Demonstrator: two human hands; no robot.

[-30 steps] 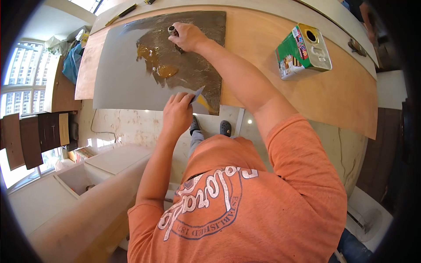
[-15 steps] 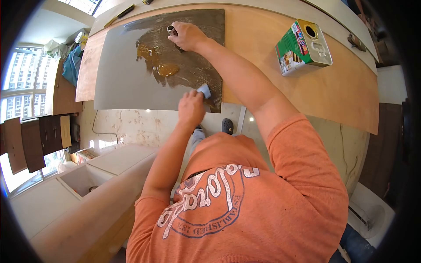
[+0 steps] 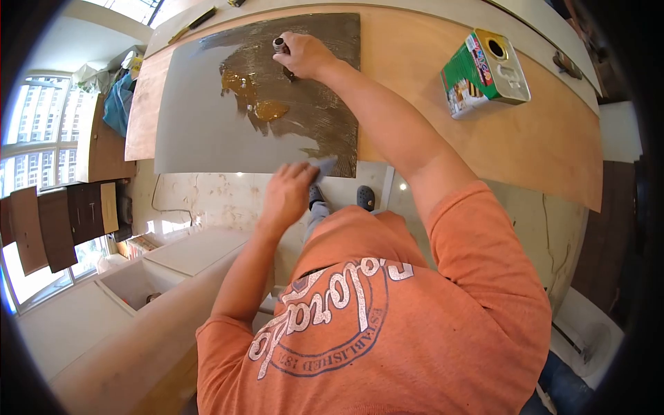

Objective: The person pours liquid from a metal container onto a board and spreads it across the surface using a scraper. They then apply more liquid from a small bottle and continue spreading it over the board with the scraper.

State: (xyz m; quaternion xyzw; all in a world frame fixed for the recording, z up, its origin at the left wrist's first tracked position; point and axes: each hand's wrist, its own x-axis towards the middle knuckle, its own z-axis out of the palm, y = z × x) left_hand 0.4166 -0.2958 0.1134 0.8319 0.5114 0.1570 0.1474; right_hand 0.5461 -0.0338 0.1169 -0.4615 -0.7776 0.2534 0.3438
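Observation:
A grey sheet (image 3: 200, 131) lies on a wooden board, with amber glue (image 3: 270, 109) pooled and smeared dark across its right and far parts. My left hand (image 3: 285, 197) is closed around a flat blue-grey spreader (image 3: 324, 168), right at the sheet's near edge. Over the far part of the sheet, my right hand (image 3: 304, 57) grips a tool with a round-ended handle (image 3: 279, 45). The working end of that tool is mostly hidden under the fingers. Ridged streaks of glue show near the sheet's near right corner.
An open green and white metal can (image 3: 484, 76) stands on the wooden board (image 3: 539, 145) to the right. Beyond the sheet lies a black-handled tool (image 3: 194, 24). A dark object (image 3: 567, 66) rests at the far right. A cable (image 3: 169, 207) runs over the floor.
My left hand has pulled the spreader back toward me and slightly left, to the sheet's near edge. My right hand has stayed nearly in place on the sheet, still gripping its tool.

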